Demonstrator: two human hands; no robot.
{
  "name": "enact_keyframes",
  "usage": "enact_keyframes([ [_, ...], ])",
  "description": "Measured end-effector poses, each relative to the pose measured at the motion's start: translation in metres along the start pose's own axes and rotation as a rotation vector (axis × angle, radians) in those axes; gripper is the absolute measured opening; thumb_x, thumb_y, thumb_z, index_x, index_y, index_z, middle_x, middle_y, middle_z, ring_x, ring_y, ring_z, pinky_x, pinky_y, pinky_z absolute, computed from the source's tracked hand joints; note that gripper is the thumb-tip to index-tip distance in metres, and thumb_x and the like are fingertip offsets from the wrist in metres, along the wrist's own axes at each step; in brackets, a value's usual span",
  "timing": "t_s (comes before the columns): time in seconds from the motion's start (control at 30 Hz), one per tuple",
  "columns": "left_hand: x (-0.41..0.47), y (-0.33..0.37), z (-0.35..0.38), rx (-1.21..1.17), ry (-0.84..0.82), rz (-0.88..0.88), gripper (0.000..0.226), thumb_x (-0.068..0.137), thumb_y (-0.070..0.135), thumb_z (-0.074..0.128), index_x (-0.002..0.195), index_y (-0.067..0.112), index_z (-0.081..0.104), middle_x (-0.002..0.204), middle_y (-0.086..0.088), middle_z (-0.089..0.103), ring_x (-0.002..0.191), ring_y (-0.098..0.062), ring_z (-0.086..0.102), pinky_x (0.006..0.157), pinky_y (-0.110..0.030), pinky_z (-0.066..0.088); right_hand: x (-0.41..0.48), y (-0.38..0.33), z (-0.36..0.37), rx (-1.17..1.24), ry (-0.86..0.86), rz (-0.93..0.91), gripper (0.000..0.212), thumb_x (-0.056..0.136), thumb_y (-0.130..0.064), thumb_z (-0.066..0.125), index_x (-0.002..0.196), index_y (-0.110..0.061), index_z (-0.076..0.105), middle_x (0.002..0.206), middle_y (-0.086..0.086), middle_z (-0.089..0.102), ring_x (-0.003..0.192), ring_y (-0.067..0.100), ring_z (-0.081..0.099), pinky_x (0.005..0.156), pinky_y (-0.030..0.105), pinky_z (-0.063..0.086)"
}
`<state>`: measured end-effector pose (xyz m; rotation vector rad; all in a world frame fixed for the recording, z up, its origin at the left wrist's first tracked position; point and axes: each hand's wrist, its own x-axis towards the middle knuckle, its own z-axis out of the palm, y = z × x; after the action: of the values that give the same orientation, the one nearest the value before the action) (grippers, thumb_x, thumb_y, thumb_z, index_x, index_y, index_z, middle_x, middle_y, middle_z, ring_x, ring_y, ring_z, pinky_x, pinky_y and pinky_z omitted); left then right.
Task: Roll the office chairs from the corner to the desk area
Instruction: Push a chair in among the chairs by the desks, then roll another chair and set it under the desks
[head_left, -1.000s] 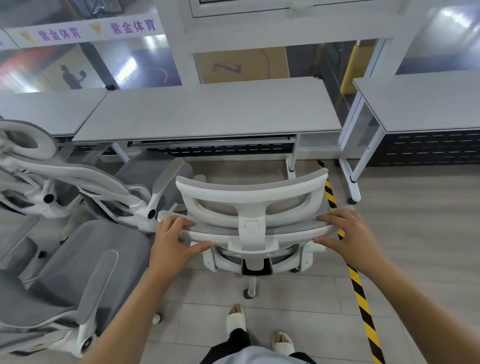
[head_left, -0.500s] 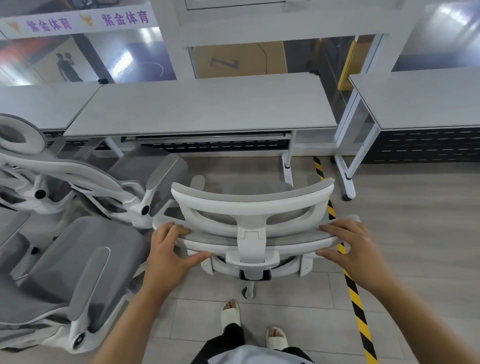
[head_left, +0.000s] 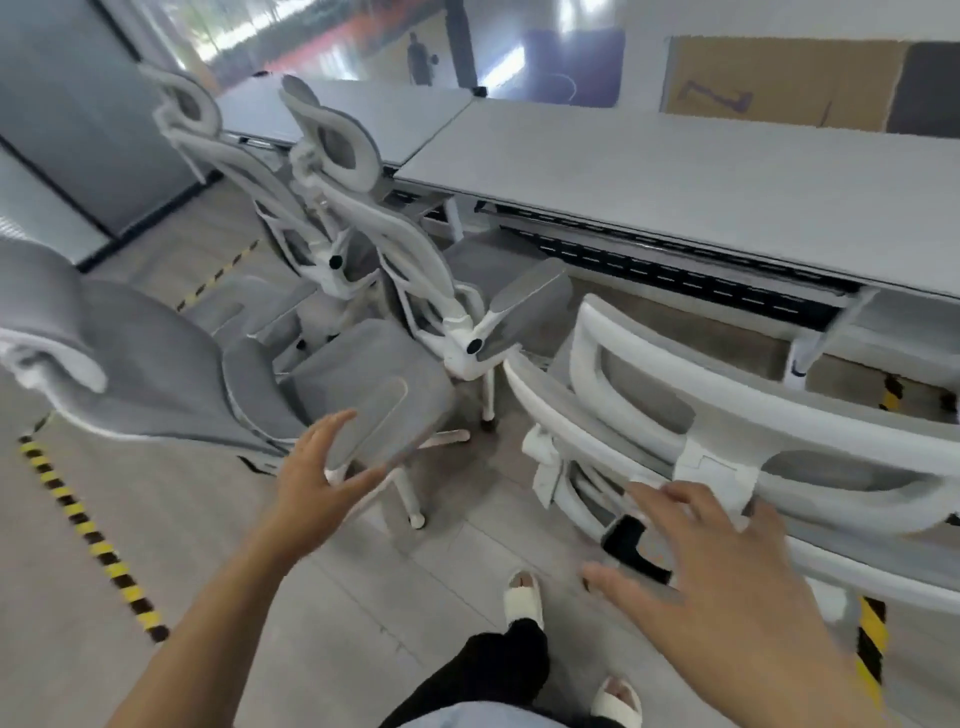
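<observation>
A white-framed grey mesh office chair stands at the right, its seat toward the long grey desk. My right hand hovers just behind its backrest, fingers spread, touching nothing. My left hand is open in the air near the armrest of a second grey chair at the left, which faces right. Two more chairs with headrests stand side by side behind it, against the desk row.
Black-and-yellow floor tape runs diagonally at the left, another strip at the right under the near chair. A dark-framed partition closes the far left corner. My sandalled feet are on the grey tiles below.
Both hands have let go of the near chair's backrest and now hang open. My view has swung left, bringing the cluster of other chairs into the middle.
</observation>
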<state>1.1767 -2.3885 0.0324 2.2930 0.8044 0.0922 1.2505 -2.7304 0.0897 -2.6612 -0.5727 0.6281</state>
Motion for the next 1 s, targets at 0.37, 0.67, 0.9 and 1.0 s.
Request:
enact_keyframes([
  [0.37,0.059,-0.174,-0.092,-0.531,0.432,-0.628,0.092,0.081,0.041,0.075,0.152,0.029,0.018,0.157,-0.005,0.027,0.141,-0.031,0.032,0.109,-0.049,0.032,0.078,-0.160,0.036,0.042,-0.055,-0.272,0.059,0.085,-0.065,0.048,0.140,-0.048,0.035,0.141,-0.035,0.035,0.129,-0.011,0.030,0.102,0.014,0.026],
  [0.67,0.179,-0.276,-0.218,-0.991,0.524,-0.551,0.058,0.086,0.014,0.070,0.136,0.026,0.043,0.127,-0.001,0.058,0.096,-0.019,0.063,0.058,-0.034,0.055,0.256,-0.464,0.131,0.426,-0.336,-0.527,0.082,0.083,-0.049,0.069,0.150,-0.034,0.025,0.155,-0.017,0.025,0.140,0.002,0.024,0.104,0.018,0.022],
  [0.9,0.175,-0.307,-0.235,-0.949,0.583,-0.462,0.064,0.077,0.004,0.065,0.128,0.042,0.053,0.100,0.013,0.069,0.088,-0.013,0.070,0.071,-0.043,0.061,0.338,-0.668,0.182,0.698,-0.530,-0.530,0.077,0.065,-0.042,0.082,0.133,-0.017,0.055,0.131,0.003,0.061,0.116,0.021,0.061,0.100,0.044,0.048],
  [1.0,0.160,-0.321,-0.240,-0.924,0.635,-0.475,0.071,0.080,0.005,0.064,0.136,0.044,0.047,0.105,0.018,0.068,0.089,-0.001,0.067,0.076,-0.032,0.060,0.338,-0.705,0.208,0.621,-0.479,-0.618,0.046,0.060,-0.037,0.080,0.101,-0.018,0.071,0.101,0.001,0.073,0.094,0.023,0.070,0.088,0.050,0.055],
])
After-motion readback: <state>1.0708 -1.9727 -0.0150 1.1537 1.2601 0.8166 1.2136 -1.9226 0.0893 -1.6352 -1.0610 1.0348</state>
